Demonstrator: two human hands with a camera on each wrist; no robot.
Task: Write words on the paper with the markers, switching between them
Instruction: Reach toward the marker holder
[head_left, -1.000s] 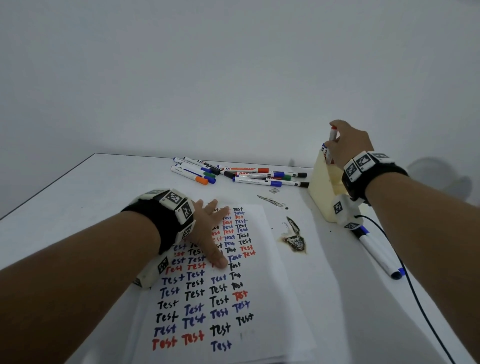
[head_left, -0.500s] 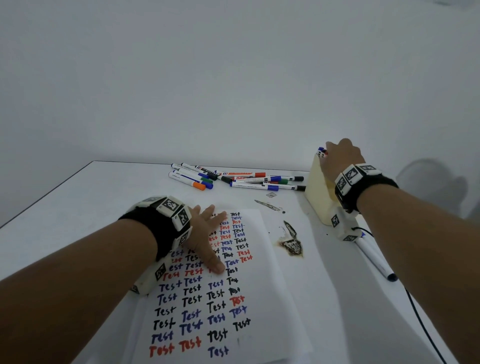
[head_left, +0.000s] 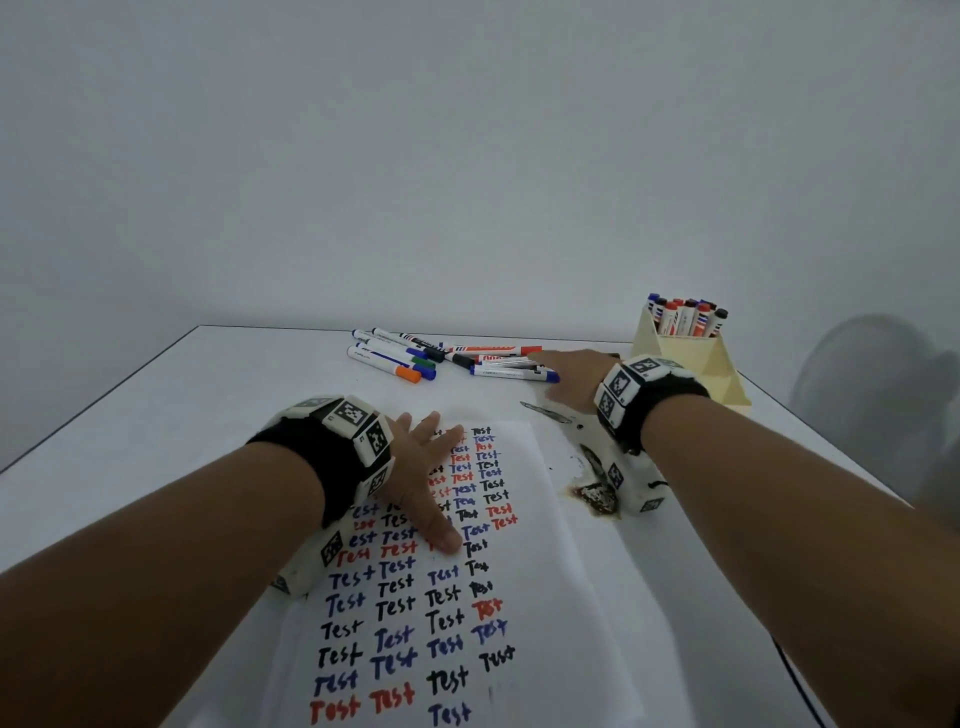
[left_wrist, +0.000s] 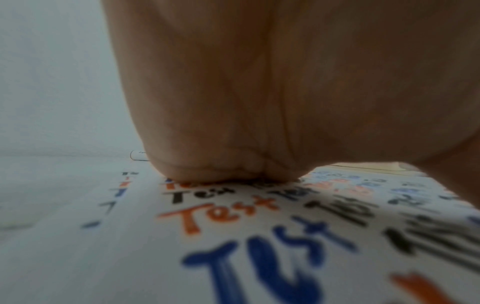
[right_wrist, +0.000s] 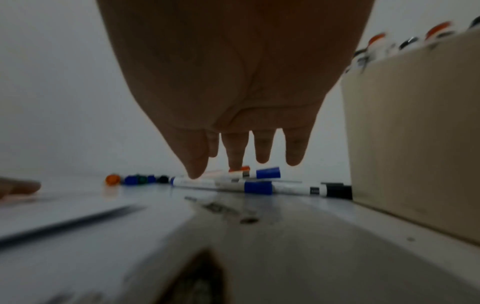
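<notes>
A white paper (head_left: 540, 597) covered with rows of "Test" in black, blue and red lies in front of me. My left hand (head_left: 426, 483) lies flat on its upper left part, fingers spread and straight; the left wrist view shows the palm (left_wrist: 259, 102) pressing the sheet (left_wrist: 130, 257). My right hand (head_left: 566, 374) reaches with straight fingers over the loose markers (head_left: 498, 364) lying at the back of the table. In the right wrist view the fingertips (right_wrist: 194, 170) hover just above a blue-capped marker (right_wrist: 257, 187), holding nothing.
A cream holder (head_left: 691, 364) full of upright markers (head_left: 685, 317) stands at the back right, close to my right wrist. More loose markers (head_left: 395, 358) lie left of the hand. A dark stain (head_left: 597, 499) marks the table beside the paper. The table's left edge (head_left: 98, 395) runs diagonally.
My right hand has left the cream holder, without the marker it put there, and moved left and down to the loose markers. The left hand stays on the paper.
</notes>
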